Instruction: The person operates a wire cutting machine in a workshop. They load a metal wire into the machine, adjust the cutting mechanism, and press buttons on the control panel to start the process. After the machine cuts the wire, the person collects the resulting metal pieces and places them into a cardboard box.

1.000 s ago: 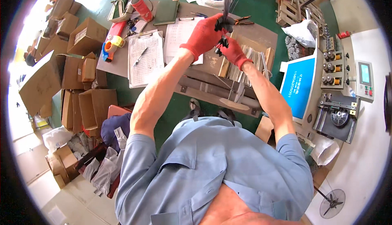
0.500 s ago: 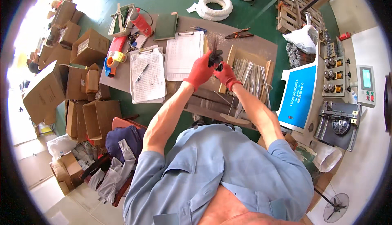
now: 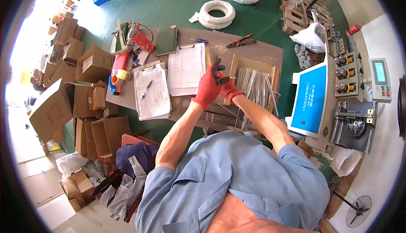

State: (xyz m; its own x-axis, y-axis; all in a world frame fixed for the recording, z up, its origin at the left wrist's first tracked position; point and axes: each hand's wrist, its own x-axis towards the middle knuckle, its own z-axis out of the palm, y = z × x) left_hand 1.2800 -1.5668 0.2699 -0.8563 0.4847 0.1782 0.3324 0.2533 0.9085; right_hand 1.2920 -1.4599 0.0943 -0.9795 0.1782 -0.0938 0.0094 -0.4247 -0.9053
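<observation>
My two hands, in red gloves with black-coated fingers, meet over the table. My left hand [image 3: 207,90] is closed round a bundle of thin dark wires [image 3: 215,59], whose ends fan out above the fingers. Pressed against it from the right is my right hand [image 3: 229,91], with its fingers curled in at the same place. Its fingertips are partly hidden, so I cannot tell whether it also grips the bundle. Just right of my hands stands an open wooden box [image 3: 274,90] with many thin metal rods [image 3: 250,81] lying in it.
Left of my hands lie two clipboards with paper sheets [image 3: 152,91], a pen [image 3: 146,88] and a tape dispenser [image 3: 120,77]. Pliers [image 3: 241,41] lie beyond the box. A machine with a blue screen [image 3: 310,100] stands right; cardboard boxes [image 3: 95,64] pile up left.
My hands have drawn together, the right one moving left against the left, and both sit slightly lower. The whole view has shifted a little.
</observation>
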